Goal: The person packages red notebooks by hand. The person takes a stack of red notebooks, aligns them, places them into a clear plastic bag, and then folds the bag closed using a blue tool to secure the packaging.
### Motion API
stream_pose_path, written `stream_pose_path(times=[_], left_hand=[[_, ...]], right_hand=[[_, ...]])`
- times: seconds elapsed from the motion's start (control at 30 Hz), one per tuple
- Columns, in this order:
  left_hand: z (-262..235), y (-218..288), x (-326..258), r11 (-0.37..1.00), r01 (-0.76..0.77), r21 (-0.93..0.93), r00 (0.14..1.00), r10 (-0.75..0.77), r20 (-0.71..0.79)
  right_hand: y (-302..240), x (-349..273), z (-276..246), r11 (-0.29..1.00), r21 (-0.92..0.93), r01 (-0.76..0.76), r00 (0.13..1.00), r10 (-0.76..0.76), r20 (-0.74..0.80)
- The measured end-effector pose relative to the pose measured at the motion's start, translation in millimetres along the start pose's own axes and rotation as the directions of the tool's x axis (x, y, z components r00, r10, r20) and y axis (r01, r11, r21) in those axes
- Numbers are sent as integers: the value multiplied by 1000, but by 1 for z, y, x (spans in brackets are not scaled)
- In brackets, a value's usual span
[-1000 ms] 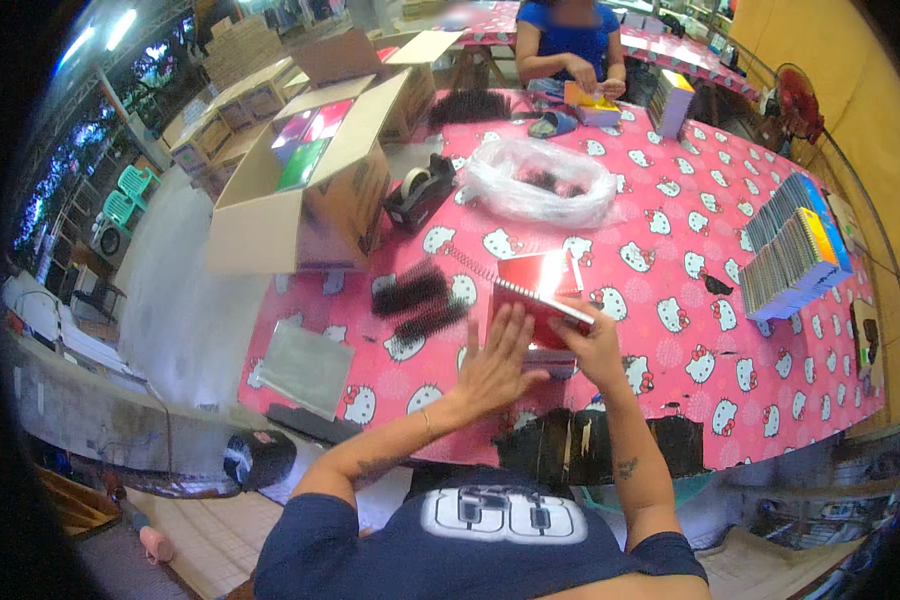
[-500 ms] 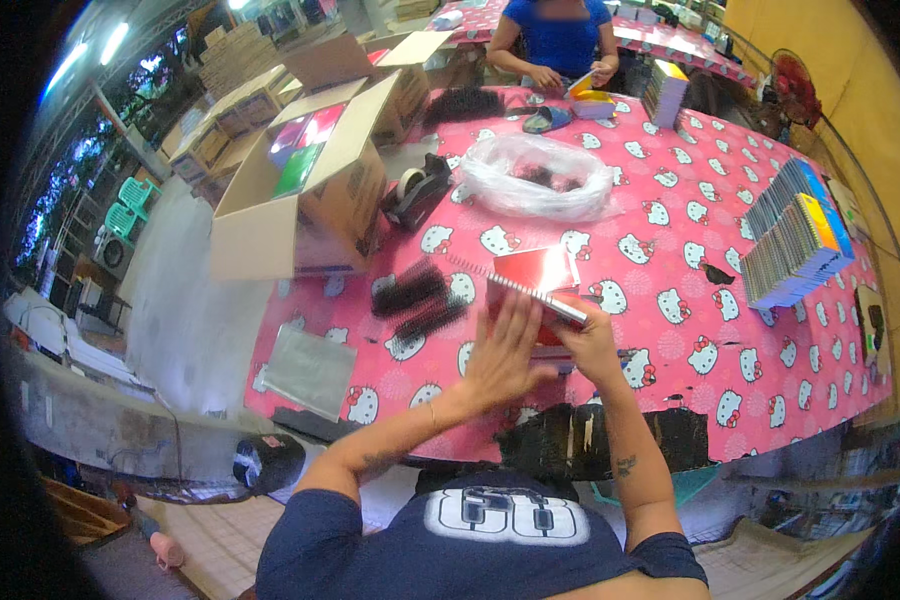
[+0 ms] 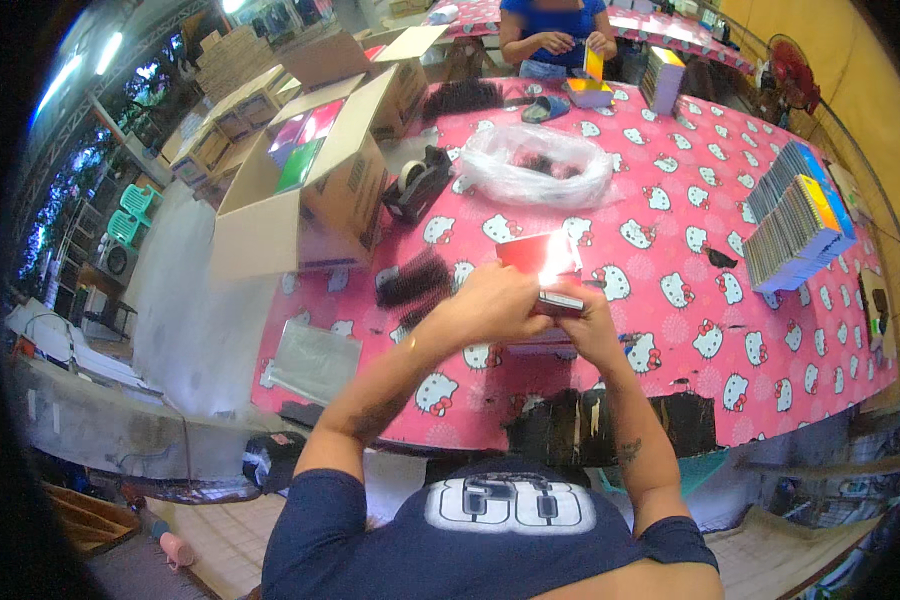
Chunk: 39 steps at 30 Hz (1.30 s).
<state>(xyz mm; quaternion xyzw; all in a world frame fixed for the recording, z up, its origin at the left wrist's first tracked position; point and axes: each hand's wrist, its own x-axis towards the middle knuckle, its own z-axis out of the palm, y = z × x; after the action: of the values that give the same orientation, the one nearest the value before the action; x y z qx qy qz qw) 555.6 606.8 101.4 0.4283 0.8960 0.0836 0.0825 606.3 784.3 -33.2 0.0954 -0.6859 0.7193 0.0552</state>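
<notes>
Two containers are catching our eye first: a big open cardboard box (image 3: 305,190) is sitting at the left end of the table (image 3: 730,330) with glossy purple and green sheets showing inside, and a clear plastic bag (image 3: 535,172) is lying further up with dark bits in it. The table is wearing a pink cartoon-cat cloth, and more cartons are piling up on the floor beyond. A stack of colourful notebooks (image 3: 795,225) is leaning near the right edge, and another person is working at the far end.

We're gripping a shiny red-covered notebook (image 3: 540,262) with both hands, just above the near table edge. Our left hand (image 3: 490,305) is curling closed over its left side, our right hand (image 3: 582,325) is pinching the lower edge.
</notes>
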Motion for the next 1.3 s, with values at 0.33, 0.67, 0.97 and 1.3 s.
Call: stream_pose_path(times=[0.33, 0.67, 0.97, 1.3], left_hand=[[-8, -3, 4, 998, -58, -37, 990, 62, 126], [20, -49, -1, 983, -55, -178, 988, 28, -152], [47, -58, 5, 977, -210, 43, 826, 200, -527], [169, -18, -16, 985, 53, 164, 788, 60, -612]], right_hand=[[-6, 0, 0, 991, -131, 24, 999, -29, -33], [-15, 13, -5, 991, -134, -25, 1000, 25, -6], [-15, 18, -5, 996, -37, -87, 994, 89, 59], [-7, 16, -1, 989, -2, -146, 989, 146, -14]])
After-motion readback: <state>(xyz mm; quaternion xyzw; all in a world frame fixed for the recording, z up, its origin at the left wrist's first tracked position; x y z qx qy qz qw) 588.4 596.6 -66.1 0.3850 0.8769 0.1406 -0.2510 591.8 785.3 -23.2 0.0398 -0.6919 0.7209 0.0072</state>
